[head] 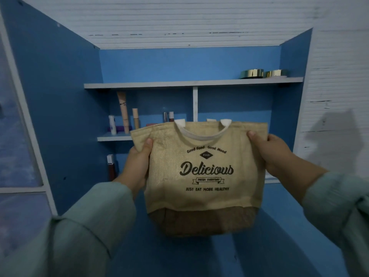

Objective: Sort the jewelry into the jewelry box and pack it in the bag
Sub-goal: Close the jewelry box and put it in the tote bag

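A: What is the big thing at the back?

B: A big blue wooden cabinet with white shelves, set in a white wall. Its blue floor sits low in the picture.

A: And in front of it?

B: A tan woven bag with a brown bottom and white handles. It says "Delicious" on the front. It is up in the air, in the middle, in front of the shelves.

A: Who holds it?

B: A person in pale green sleeves. The left hand pinches the bag's top left corner, thumb on the front. The right hand grips the top right corner the same way.

A: What is on the shelves?

B: Two round gold tins sit side by side on the top shelf, at the right. Lower down on the left stand small makeup tubes and bottles. A dark red one stands below those.
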A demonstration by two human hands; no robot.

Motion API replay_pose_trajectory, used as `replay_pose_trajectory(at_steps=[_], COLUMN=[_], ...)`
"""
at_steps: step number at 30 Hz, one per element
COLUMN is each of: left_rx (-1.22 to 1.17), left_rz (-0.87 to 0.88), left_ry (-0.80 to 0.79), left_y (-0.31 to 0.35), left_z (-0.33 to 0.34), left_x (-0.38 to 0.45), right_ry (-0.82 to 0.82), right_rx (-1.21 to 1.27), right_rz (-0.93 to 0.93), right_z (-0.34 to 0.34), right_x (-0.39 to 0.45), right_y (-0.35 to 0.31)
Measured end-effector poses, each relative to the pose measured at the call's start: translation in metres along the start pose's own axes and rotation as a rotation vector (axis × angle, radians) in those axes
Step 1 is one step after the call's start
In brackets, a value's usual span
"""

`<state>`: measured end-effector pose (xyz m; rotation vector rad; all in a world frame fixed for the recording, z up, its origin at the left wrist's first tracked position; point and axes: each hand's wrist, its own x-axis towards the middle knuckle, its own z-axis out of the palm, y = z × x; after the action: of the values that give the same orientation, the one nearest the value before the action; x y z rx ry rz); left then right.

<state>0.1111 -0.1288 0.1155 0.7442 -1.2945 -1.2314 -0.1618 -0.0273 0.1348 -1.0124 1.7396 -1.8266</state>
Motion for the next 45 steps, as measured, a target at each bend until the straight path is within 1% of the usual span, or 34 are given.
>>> replay_pose_trajectory(at_steps=[4, 10, 14, 17, 23, 28, 33, 38, 41, 45], left_rx=[-0.043, -0.096, -0.125, -0.107, -0.067, -0.038, 0.034, 0.08, 0.079, 0.1], left_rz=[-0.029, -0.092, -0.08, -0.067, -0.094, -0.128, -0.149, -0.218, -0.248, -0.243], left_ry=[0.003, -0.074, -0.106, -0.141, -0.125, -0.074, 0.035, 0.152, 0.184, 0.247], left_y=[-0.009, -0.028, -0.034, -0.04, -0.049, -0.053, -0.061, -0.072, -0.08, -0.081], left_z=[0.0, -0.008, -0.01, -0.011, -0.01, -0.013, -0.022, -0.029, -0.031, -0.03], left_x=[0.014, 0.025, 0.029, 0.033, 0.041, 0.04, 0.041, 0.038, 0.038, 0.038], right_ry=[-0.011, 0.019, 0.029, 0.024, -0.006, -0.008, -0.034, -0.055, -0.125, -0.277], right_rx=[0.01, 0.073, 0.172, 0.255, 0.142, -0.004, -0.099, -0.146, -0.105, 0.067], right_rz=[-0.006, -0.028, -0.045, -0.015, 0.04, 0.091, 0.147, 0.165, 0.143, 0.124], right_z=[0.003, 0.009, 0.011, 0.01, 0.008, 0.011, 0.018, 0.028, 0.025, 0.012], right_x=[0.004, 0.008, 0.011, 0.012, 0.013, 0.016, 0.018, 0.016, 0.008, -0.002], right_y=[0.006, 0.026, 0.035, 0.043, 0.051, 0.044, 0.029, 0.018, 0.02, 0.033])
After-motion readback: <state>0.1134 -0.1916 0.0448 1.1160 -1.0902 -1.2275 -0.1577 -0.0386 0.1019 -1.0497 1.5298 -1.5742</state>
